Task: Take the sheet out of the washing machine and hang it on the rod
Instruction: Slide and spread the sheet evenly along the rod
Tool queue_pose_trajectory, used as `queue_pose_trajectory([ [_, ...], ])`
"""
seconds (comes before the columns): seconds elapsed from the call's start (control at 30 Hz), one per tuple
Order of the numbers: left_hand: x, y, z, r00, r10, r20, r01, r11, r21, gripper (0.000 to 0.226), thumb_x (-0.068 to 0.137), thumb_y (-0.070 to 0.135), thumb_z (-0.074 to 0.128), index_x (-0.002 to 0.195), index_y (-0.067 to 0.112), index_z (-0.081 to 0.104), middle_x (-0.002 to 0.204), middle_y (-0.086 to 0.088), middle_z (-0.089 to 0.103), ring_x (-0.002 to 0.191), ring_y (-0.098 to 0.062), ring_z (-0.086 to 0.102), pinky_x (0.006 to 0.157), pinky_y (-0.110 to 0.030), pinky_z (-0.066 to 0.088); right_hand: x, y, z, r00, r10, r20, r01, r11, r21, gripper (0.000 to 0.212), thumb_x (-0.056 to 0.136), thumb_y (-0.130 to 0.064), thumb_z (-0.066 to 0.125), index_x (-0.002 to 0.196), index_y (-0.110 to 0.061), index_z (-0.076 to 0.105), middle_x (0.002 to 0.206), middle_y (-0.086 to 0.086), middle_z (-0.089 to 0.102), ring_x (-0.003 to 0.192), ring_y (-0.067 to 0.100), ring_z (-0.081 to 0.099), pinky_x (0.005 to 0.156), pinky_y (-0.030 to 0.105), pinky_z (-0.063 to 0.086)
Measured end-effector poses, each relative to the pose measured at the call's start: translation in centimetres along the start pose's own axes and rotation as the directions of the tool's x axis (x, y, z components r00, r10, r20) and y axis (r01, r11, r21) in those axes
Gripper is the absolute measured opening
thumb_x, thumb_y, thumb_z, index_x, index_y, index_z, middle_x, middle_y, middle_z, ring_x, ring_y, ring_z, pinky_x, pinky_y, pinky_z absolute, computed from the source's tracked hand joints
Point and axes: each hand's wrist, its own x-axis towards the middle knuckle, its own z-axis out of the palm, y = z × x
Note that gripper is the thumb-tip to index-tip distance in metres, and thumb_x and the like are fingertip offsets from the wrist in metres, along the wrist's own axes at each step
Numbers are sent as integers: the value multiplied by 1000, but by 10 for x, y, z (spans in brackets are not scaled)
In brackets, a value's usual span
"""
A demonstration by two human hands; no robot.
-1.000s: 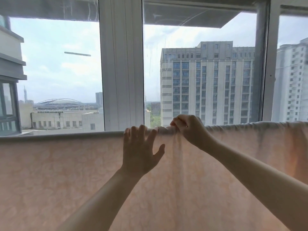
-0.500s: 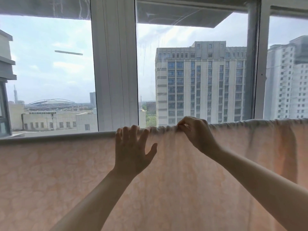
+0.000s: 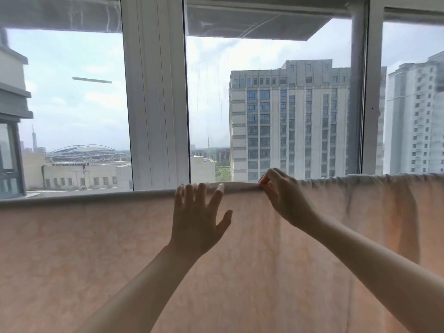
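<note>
At far left we see the pale peach patterned sheet (image 3: 72,248) draped smooth over the horizontal rod (image 3: 84,197), filling the lower view before the white-framed window (image 3: 156,104). Our left hand (image 3: 197,222) lies flat on it, fingers (image 3: 189,195) spread wide at the fold. Just beside, our right hand (image 3: 286,200) pinches the sheet's top. Rightward the cloth bunches; grey tower blocks (image 3: 290,121) stand outside.

The pale peach sheet (image 3: 101,255) hangs over the rod (image 3: 72,197), smooth left of the hands and bunched to their right. The left hand (image 3: 197,222) lies flat against the sheet with straight fingers just below the rod. Just right of it, the right hand (image 3: 283,200) pinches the sheet's top fold at the rod.
</note>
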Motion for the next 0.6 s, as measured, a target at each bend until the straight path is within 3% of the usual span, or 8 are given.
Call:
queue_pose_trajectory([
  [0.17,15,29,9,999,-48,22,48,999,4,52,89,56,45,122,19,58,108,-9,54,100,-32,50,94,-51,39,5,4,-2,998,-51,34,51,999,13,4,90,-13,62,91,-9,62,87,-4,63,74,6,60,70,25,56],
  [0.33,12,29,15,998,-51,-29,52,999,4,50,89,55,48,122,19,58,109,-10,54,101,-31,50,95,-52,39,31,11,-14,975,107,194,-141,975,170,9,95,-20,58,90,-12,59,80,-1,65,68,11,64,69,31,57],
  [0.43,12,28,15,997,-64,-39,64,998,19,51,89,56,46,122,20,60,109,-10,55,101,-31,51,96,-52,39,56,14,-18,900,149,410,-238,955,175,21,93,-24,61,97,-4,64,84,8,67,69,17,63,70,36,57],
  [0.5,11,27,16,997,-69,-30,69,997,28,51,89,56,46,122,20,59,109,-10,54,101,-31,50,95,-51,39,65,11,-17,801,187,569,-303,946,117,36,94,-27,60,95,8,66,76,9,58,59,13,48,56,28,43],
  [0.53,11,26,15,997,-73,-23,73,997,33,51,89,56,46,123,20,59,110,-10,54,101,-31,50,95,-51,40,66,10,-16,766,209,609,-332,938,96,37,94,-28,59,93,8,67,73,10,54,55,12,41,54,27,36],
  [0.6,11,25,14,997,-76,-24,77,996,40,51,89,56,46,122,19,58,110,-10,54,101,-31,50,95,-52,40,67,8,-14,765,234,599,-359,929,96,29,93,-27,60,85,-1,72,70,8,59,55,10,43,56,30,39],
])
